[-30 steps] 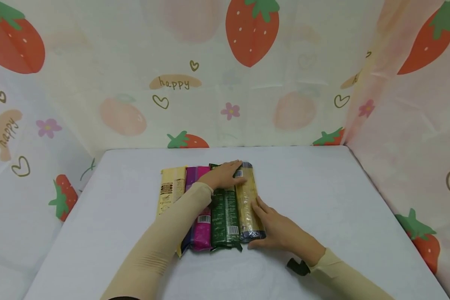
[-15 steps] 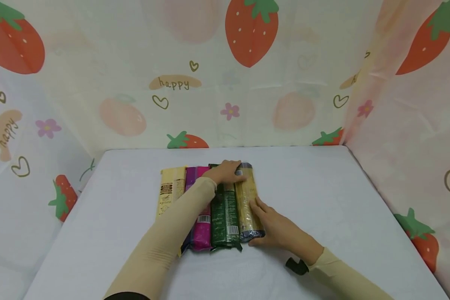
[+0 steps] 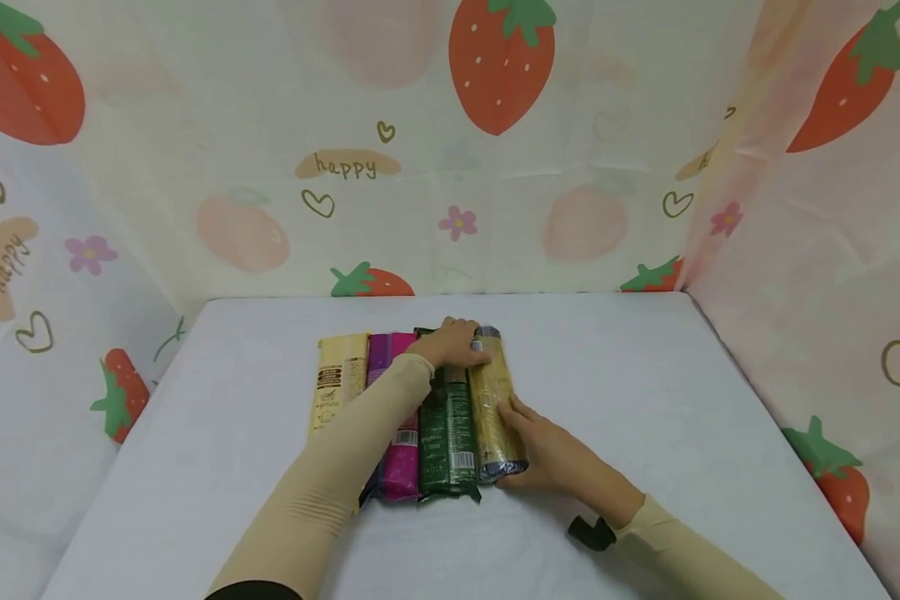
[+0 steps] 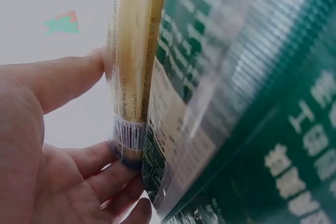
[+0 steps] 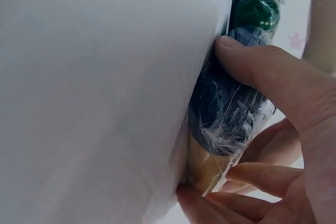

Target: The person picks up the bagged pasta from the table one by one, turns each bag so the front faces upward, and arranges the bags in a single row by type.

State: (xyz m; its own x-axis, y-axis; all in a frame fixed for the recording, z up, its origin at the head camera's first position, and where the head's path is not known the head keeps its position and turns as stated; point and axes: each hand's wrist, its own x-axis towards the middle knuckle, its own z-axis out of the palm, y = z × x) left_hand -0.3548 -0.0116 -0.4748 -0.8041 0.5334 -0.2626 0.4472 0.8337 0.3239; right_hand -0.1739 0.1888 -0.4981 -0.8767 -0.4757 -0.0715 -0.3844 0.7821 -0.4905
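Observation:
A clear pack of spaghetti (image 3: 495,400) with dark blue ends is the rightmost in a side-by-side row of packs. My left hand (image 3: 453,343) reaches across the row and grips its far end, thumb on one side and fingers curled at the end, as the left wrist view shows. My right hand (image 3: 558,454) holds the near end. In the right wrist view its thumb (image 5: 262,72) lies by the blue end and its fingers are along the side. A green spaghetti pack (image 3: 447,442) lies directly to the left, partly under my left hand.
Further left lie a magenta-purple pack (image 3: 401,467) and a pale yellow pack (image 3: 337,375), partly hidden by my left sleeve (image 3: 330,475). All rest on a white-covered table (image 3: 607,358). A strawberry-print curtain (image 3: 390,83) stands behind and at the sides.
My left fingers have curled more around the far end of the spaghetti pack. My right thumb has slipped partly beneath the near end. The packs stay nearly in place; the view has shifted slightly.

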